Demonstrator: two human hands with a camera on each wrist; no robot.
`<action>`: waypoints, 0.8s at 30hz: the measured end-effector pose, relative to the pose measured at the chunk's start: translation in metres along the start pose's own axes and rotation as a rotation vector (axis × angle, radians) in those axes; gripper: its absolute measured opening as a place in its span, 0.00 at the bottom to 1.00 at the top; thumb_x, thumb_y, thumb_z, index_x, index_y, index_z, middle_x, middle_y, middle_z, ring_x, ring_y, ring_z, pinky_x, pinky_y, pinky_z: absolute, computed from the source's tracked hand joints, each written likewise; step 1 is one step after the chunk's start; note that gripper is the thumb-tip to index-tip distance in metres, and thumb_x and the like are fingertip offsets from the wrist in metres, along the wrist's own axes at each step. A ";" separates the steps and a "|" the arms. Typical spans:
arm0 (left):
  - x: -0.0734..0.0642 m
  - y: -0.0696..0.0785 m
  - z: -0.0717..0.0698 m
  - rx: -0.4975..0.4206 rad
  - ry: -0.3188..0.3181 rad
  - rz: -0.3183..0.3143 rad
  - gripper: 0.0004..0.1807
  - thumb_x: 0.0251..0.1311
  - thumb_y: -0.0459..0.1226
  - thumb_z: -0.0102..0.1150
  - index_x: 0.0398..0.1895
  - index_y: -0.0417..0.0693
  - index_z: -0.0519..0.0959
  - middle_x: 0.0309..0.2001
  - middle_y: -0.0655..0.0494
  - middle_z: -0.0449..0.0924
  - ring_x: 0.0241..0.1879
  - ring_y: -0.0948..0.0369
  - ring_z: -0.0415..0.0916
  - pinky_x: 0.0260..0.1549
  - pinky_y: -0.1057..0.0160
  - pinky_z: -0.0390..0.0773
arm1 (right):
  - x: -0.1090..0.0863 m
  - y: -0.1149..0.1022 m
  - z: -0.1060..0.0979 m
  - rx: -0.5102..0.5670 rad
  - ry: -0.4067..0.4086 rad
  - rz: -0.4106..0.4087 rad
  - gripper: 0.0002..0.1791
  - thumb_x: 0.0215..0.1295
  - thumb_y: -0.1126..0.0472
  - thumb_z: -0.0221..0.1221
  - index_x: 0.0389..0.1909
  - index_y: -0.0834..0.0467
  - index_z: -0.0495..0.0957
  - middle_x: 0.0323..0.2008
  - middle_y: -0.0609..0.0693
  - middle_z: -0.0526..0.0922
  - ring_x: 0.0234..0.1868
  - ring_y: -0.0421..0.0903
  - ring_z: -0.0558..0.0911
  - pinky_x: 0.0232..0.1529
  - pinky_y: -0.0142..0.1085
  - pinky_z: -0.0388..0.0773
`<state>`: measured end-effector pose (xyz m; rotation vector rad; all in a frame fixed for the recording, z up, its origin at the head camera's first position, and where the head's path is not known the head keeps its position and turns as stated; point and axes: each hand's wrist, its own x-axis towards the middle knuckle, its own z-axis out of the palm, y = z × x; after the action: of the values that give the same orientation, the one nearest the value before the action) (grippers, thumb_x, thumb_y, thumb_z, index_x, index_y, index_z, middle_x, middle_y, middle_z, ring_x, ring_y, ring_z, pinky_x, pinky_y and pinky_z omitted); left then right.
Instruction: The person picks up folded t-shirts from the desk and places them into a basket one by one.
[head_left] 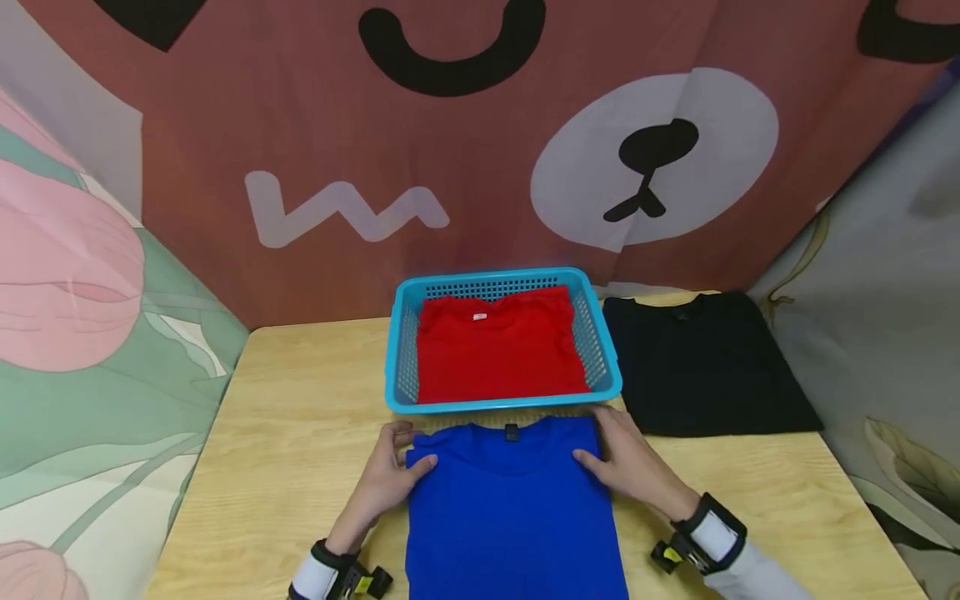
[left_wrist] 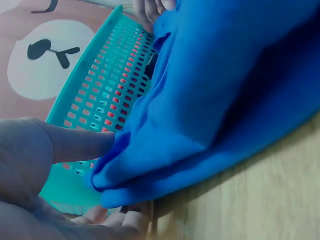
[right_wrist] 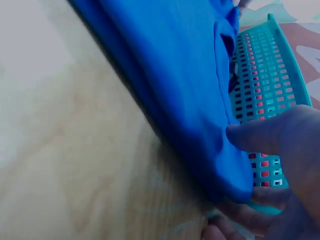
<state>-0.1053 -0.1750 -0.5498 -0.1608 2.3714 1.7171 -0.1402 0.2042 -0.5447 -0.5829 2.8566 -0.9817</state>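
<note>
A folded blue T-shirt lies at the front of the table, neckline and dark label toward the basket. My left hand pinches its left shoulder corner; in the left wrist view the thumb is above the cloth and the fingers are below it. At the opposite shoulder, my right hand grips the corner the same way, its thumb pressing the top in the right wrist view. Just beyond the shirt stands a blue plastic basket with a folded red T-shirt inside.
Right of the basket, a folded black T-shirt lies on the wooden table. A brown curtain with a cartoon bear print hangs behind the table. Patterned cloth hangs along both sides.
</note>
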 end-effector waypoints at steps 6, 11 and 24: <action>0.001 -0.004 -0.001 -0.150 -0.096 -0.111 0.40 0.56 0.36 0.70 0.67 0.36 0.59 0.54 0.40 0.82 0.48 0.54 0.84 0.45 0.59 0.84 | 0.010 0.006 0.003 0.060 -0.040 0.017 0.40 0.59 0.55 0.70 0.70 0.58 0.64 0.69 0.55 0.71 0.67 0.54 0.72 0.65 0.57 0.70; -0.002 -0.005 -0.003 -0.137 -0.216 -0.126 0.33 0.62 0.40 0.66 0.64 0.32 0.65 0.49 0.42 0.85 0.44 0.54 0.86 0.44 0.59 0.84 | 0.011 0.007 0.000 0.033 -0.064 0.028 0.16 0.56 0.54 0.72 0.44 0.53 0.80 0.45 0.48 0.81 0.46 0.45 0.77 0.47 0.41 0.77; -0.013 0.000 -0.005 -0.005 -0.339 -0.078 0.30 0.70 0.44 0.56 0.69 0.40 0.64 0.58 0.46 0.81 0.55 0.54 0.81 0.54 0.55 0.80 | 0.002 0.000 -0.015 0.516 -0.235 0.502 0.45 0.60 0.47 0.68 0.69 0.67 0.59 0.57 0.62 0.79 0.55 0.52 0.80 0.54 0.48 0.79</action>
<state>-0.0936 -0.1801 -0.5457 0.0360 2.0872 1.5722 -0.1448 0.2122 -0.5326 0.0625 2.2312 -1.3534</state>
